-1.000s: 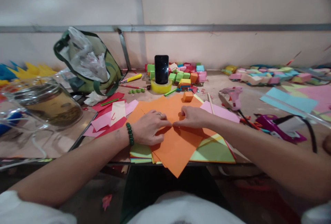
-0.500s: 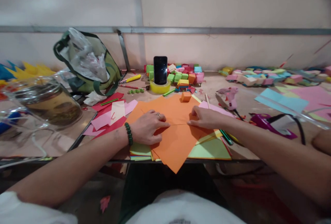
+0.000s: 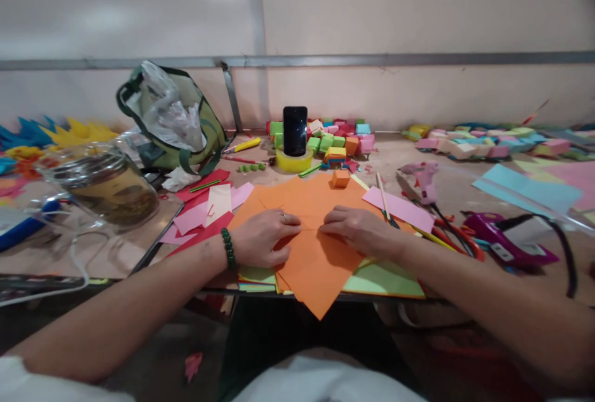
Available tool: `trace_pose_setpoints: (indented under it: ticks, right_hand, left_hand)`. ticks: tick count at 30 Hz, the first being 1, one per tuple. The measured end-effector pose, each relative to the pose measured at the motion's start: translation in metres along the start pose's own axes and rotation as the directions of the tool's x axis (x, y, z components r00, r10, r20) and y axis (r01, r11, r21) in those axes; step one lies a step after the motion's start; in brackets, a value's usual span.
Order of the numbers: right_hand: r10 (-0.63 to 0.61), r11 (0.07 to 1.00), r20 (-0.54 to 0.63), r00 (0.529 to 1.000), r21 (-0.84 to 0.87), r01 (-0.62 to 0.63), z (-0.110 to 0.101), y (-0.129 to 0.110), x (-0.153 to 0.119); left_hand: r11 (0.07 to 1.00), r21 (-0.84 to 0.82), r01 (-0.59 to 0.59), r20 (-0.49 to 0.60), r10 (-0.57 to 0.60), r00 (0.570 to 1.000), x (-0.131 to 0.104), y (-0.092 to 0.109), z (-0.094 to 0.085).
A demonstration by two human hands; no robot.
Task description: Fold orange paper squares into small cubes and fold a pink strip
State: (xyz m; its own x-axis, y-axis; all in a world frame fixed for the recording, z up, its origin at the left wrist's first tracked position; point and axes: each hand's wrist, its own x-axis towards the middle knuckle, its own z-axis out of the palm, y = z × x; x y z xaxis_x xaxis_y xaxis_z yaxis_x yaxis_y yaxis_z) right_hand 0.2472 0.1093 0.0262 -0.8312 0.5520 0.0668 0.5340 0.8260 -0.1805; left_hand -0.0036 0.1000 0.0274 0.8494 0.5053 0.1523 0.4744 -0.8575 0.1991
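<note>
Orange paper [image 3: 320,272] lies in front of me in overlapping layers, one corner reaching past the table's near edge. My left hand [image 3: 264,235], with a green bead bracelet at the wrist and a ring, rests on it, fingers stretched out and thumb apart. From the other side my right hand [image 3: 353,228] bears on the orange paper with fingers curled together at the tips; its thumb is hidden. A faint straight edge or crease runs across the paper between both hands. A small orange paper box [image 3: 340,178] stands on the sheet's far part.
A phone [image 3: 294,131] stands in a yellow tape roll [image 3: 294,160] before colourful paper boxes [image 3: 325,142]. Left are a glass jar [image 3: 106,188] and a green bag [image 3: 211,135]. A pink glue gun [image 3: 424,180], pencil [image 3: 383,194] and purple tool [image 3: 506,241] lie right.
My right hand has moved left, closer to my left hand, and its fingers have turned over onto the paper. The view has shifted slightly, uncovering red handles beside my right forearm.
</note>
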Motion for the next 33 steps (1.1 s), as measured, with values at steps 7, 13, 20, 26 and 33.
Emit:
trace_pose_setpoints:
  ticks: [7,13,20,26,33]
  right_hand:
    - [-0.067,0.997,-0.114,0.991,-0.048,0.062,0.011,0.009,-0.022]
    - [-0.026,0.996,-0.182,0.983,-0.093,0.009,0.016,0.008,-0.024]
    - [0.240,0.971,-0.008,0.971,0.012,-0.240,-0.010,0.000,0.006]
    - [0.527,0.794,0.298,0.796,0.161,-0.586,-0.016,0.012,0.052]
    - [0.475,0.702,0.490,0.730,0.289,-0.651,-0.018,0.023,0.064]
  left_hand:
    - [1.000,0.030,0.002,-0.043,0.000,0.999,-0.012,0.000,0.006]
    - [0.999,0.019,0.047,-0.060,-0.046,0.997,-0.020,-0.002,0.007]
    - [0.994,-0.024,0.106,0.001,-0.106,0.994,0.008,-0.009,0.005]
    - [0.984,0.060,0.168,0.001,-0.168,0.986,0.025,-0.016,0.021]
    - [0.976,0.068,0.205,0.017,-0.207,0.978,0.022,-0.012,0.022]
